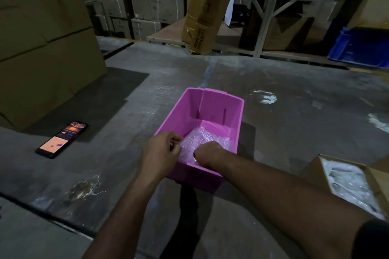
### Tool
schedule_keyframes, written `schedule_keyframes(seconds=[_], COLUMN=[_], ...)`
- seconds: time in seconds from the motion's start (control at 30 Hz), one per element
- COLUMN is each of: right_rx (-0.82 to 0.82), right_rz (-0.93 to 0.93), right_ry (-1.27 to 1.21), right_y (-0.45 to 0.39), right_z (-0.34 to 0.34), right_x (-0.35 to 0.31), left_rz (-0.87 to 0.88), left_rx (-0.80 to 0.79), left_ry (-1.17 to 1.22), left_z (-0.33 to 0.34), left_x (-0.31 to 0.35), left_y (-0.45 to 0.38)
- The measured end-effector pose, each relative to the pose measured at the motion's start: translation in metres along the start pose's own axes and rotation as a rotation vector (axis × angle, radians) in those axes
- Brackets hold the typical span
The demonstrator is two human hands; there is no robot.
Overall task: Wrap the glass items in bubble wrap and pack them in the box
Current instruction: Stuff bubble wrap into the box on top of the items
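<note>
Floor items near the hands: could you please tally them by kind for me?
Pink bin: 1
Bubble-wrap bundle, in the bin, held by left hand and right hand: 1
Phone: 1
Open carton: 1
Total: 4

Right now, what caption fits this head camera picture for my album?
Both hands, left and right, tuck a bubble-wrapped bundle into the pink box.
</note>
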State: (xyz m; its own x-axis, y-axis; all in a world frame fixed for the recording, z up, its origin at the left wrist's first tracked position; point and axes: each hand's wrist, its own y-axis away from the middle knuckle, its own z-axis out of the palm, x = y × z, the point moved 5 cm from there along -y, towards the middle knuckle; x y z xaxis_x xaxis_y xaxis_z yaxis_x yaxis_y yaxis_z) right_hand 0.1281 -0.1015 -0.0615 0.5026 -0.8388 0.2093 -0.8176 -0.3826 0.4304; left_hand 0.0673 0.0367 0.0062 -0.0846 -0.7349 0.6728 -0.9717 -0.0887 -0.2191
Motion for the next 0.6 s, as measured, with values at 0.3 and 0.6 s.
schedule_keyframes(seconds=[0.3,0.6], right_rx=[0.535,0.860], right_rz=[0.136,0.163], right_ry=[-0.655,-1.247], right_y=[0.074,0.157], right_z=[-0.055,-0.024], right_x=[0.059,0.105], left_rz=[-0.063,-0.017], left_rx=[0.292,-0.086], left_ry=[0.288,0.871], left_z=[-0.026,0.009], left_x=[0.018,0.100], left_y=[-0.006,-0.006])
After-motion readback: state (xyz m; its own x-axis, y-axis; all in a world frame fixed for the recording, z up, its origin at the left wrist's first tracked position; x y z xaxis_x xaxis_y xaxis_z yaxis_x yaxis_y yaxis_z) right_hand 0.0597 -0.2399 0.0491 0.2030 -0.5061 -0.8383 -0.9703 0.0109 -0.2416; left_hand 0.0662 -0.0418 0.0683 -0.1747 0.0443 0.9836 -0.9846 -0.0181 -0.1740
